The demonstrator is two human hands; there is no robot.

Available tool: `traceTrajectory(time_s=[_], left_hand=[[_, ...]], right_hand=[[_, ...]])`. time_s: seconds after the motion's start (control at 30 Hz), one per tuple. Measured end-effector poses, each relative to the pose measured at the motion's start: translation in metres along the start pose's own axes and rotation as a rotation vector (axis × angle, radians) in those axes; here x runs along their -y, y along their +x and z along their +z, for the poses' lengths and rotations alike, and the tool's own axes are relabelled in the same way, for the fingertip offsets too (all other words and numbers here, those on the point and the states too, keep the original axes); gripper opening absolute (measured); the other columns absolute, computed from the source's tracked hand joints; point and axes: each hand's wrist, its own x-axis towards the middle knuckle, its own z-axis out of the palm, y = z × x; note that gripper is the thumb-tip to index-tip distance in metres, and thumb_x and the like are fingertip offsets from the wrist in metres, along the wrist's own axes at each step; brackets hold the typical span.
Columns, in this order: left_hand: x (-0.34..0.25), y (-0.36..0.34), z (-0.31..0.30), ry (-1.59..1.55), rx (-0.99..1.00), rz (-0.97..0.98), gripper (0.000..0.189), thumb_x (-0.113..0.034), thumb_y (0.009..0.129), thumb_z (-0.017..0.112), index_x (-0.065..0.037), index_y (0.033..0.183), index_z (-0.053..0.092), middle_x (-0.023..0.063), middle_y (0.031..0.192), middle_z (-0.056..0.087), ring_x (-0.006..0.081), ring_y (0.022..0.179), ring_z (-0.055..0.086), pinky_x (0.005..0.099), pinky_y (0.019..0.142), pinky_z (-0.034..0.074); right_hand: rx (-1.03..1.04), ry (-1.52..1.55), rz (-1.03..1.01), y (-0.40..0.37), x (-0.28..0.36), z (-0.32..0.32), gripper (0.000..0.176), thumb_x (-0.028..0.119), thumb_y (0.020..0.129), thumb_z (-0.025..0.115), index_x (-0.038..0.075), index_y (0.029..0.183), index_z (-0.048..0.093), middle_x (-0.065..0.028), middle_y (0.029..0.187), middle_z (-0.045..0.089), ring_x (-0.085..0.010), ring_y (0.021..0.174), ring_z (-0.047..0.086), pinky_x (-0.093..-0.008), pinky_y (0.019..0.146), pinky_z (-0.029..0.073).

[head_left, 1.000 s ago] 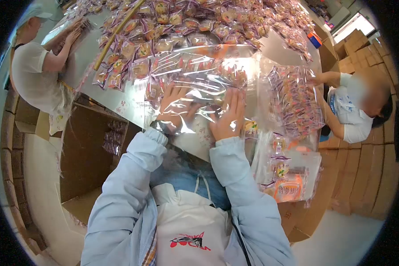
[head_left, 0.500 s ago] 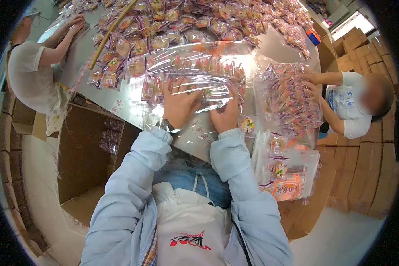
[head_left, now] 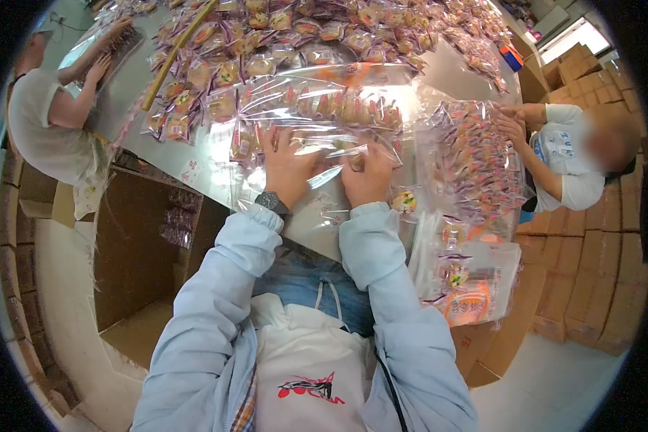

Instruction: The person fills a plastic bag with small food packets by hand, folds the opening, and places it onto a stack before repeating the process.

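Note:
A large clear plastic bag [head_left: 324,135] lies in front of me on the metal table, with rows of small wrapped pastries [head_left: 317,101] inside its far part. My left hand [head_left: 288,169], a dark watch on its wrist, rests at the bag's near side with fingers stretched forward and thumb apart. Opposite it, my right hand [head_left: 368,173] has its fingers curled in on the bag's clear film. Glare on the plastic partly hides the fingertips of both hands. One single wrapped pastry [head_left: 404,202] lies just right of my right wrist.
Loose wrapped pastries [head_left: 281,29] heap across the far table, beside a yellow strip [head_left: 180,54]. At right, a person's hands touch a filled bag [head_left: 471,158]; flat printed bags [head_left: 475,288] lie nearer. Another person works at left. A cardboard box [head_left: 140,252] stands below the table.
My right hand's fingers have curled in and the near film between my hands has shifted. The person at left has drawn their hands apart over a bag.

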Motion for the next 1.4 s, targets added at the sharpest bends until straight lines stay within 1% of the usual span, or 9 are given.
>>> traceTrajectory(time_s=[0.17, 0.4, 0.43, 0.53, 0.67, 0.8, 0.83, 0.93, 1.4], left_hand=[[0.0, -0.003, 0.004, -0.02, 0.01, -0.009, 0.059, -0.031, 0.072, 0.084, -0.025, 0.129, 0.069, 0.0114, 0.15, 0.054, 0.0332, 0.139, 0.048, 0.0618, 0.118, 0.026], [-0.001, -0.002, -0.008, -0.01, 0.144, 0.138, 0.059, -0.041, 0.08, 0.077, -0.028, 0.136, 0.065, 0.0056, 0.154, 0.052, 0.0305, 0.148, 0.041, 0.0737, 0.115, 0.019], [-0.005, -0.001, -0.011, 0.009, 0.135, 0.128, 0.059, -0.043, 0.079, 0.077, -0.028, 0.135, 0.067, 0.0058, 0.153, 0.053, 0.0304, 0.148, 0.041, 0.0735, 0.115, 0.019], [-0.017, 0.003, -0.01, -0.032, 0.073, 0.046, 0.057, -0.048, 0.079, 0.078, -0.03, 0.132, 0.069, 0.006, 0.149, 0.056, 0.0298, 0.146, 0.044, 0.0723, 0.115, 0.019], [-0.016, 0.004, 0.0, -0.035, -0.006, 0.026, 0.054, -0.052, 0.08, 0.077, -0.031, 0.129, 0.07, 0.0054, 0.145, 0.059, 0.0287, 0.143, 0.047, 0.07, 0.116, 0.018], [-0.016, 0.002, 0.006, 0.056, 0.067, 0.01, 0.047, -0.047, 0.082, 0.078, -0.033, 0.126, 0.071, -0.0007, 0.147, 0.06, 0.0286, 0.143, 0.048, 0.0694, 0.117, 0.017], [-0.017, 0.003, 0.005, 0.062, 0.086, 0.002, 0.047, -0.046, 0.082, 0.079, -0.034, 0.127, 0.071, -0.0025, 0.147, 0.061, 0.0289, 0.143, 0.048, 0.0698, 0.116, 0.017], [-0.023, 0.007, 0.001, 0.085, 0.059, 0.02, 0.052, -0.043, 0.085, 0.077, -0.035, 0.135, 0.065, -0.0066, 0.143, 0.063, 0.0278, 0.138, 0.052, 0.0716, 0.115, 0.019], [-0.02, 0.002, 0.017, 0.235, 0.082, 0.019, 0.056, -0.049, 0.091, 0.068, -0.039, 0.145, 0.057, -0.0096, 0.145, 0.063, 0.0315, 0.147, 0.044, 0.0752, 0.115, 0.015]], right_hand=[[0.098, -0.223, -0.247, 0.009, 0.022, -0.018, 0.032, 0.02, 0.082, 0.076, 0.014, 0.113, 0.075, -0.0104, 0.117, 0.07, -0.0302, 0.115, 0.064, -0.0604, 0.113, 0.037], [0.252, -0.051, -0.371, 0.015, 0.009, -0.025, 0.077, 0.026, 0.083, 0.074, -0.002, 0.15, 0.047, -0.02, 0.138, 0.063, -0.0335, 0.128, 0.06, -0.058, 0.122, 0.031], [0.237, 0.054, -0.401, 0.019, 0.01, -0.026, 0.071, 0.001, 0.077, 0.067, -0.003, 0.146, 0.049, -0.0234, 0.129, 0.065, -0.0459, 0.125, 0.059, -0.0622, 0.117, 0.036], [0.34, 0.174, -0.306, 0.022, -0.005, -0.019, 0.074, 0.0, 0.076, 0.068, 0.0, 0.148, 0.05, -0.0251, 0.129, 0.065, -0.0462, 0.126, 0.059, -0.0573, 0.115, 0.041], [0.24, -0.325, -0.396, 0.023, -0.014, -0.021, 0.079, 0.012, 0.077, 0.077, 0.001, 0.15, 0.049, -0.0196, 0.129, 0.065, -0.0363, 0.125, 0.057, -0.0484, 0.115, 0.042], [0.278, -0.424, -0.25, 0.014, -0.004, -0.027, 0.068, 0.025, 0.078, 0.081, 0.004, 0.138, 0.058, -0.0117, 0.131, 0.062, -0.0328, 0.128, 0.052, -0.053, 0.122, 0.029], [0.23, -0.476, -0.244, 0.014, -0.005, -0.019, 0.044, 0.019, 0.08, 0.076, 0.007, 0.123, 0.069, -0.0087, 0.128, 0.063, -0.0333, 0.132, 0.052, -0.0568, 0.122, 0.029], [0.246, -0.406, -0.267, 0.014, -0.012, -0.016, 0.06, 0.021, 0.077, 0.082, 0.006, 0.132, 0.063, -0.007, 0.13, 0.062, -0.0325, 0.129, 0.05, -0.0548, 0.124, 0.026], [0.114, -0.321, -0.394, 0.016, -0.024, -0.018, 0.044, 0.012, 0.077, 0.068, 0.012, 0.121, 0.071, -0.0104, 0.118, 0.069, -0.0351, 0.127, 0.056, -0.0556, 0.111, 0.04]])
